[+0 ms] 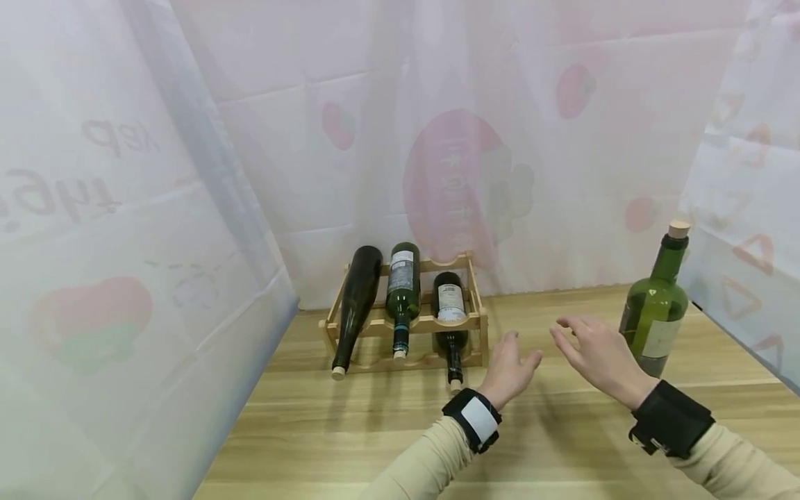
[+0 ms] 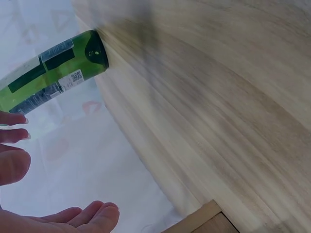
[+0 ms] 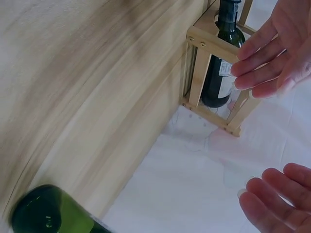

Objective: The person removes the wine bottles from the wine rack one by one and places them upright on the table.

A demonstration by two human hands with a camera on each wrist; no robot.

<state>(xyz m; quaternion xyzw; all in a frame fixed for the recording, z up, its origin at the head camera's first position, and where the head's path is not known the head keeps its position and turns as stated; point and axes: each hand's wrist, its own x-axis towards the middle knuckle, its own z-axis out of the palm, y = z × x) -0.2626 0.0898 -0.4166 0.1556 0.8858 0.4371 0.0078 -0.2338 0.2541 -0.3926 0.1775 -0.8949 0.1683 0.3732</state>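
Observation:
My left hand [image 1: 509, 371] hovers over the table just right of the wooden wine rack [image 1: 475, 323], its fingers extended and holding nothing. My right hand [image 1: 596, 354] is held up with loosely bent fingers, also holding nothing. In the head view it overlaps the lower part of a green wine bottle [image 1: 656, 305], which stands corked on the table. A slim dark bottle [image 1: 357, 298] and a labelled green bottle [image 1: 403, 278] lie neck-forward on the rack's upper level. Another dark bottle [image 1: 450, 295] rests lower on the right, its cork near my left hand in that view.
A wood-grain tabletop [image 1: 300, 444] carries the rack and the standing bottle. Pale printed curtains [image 1: 375, 160] enclose the table at the back and on both sides. The rack stands close to the back curtain.

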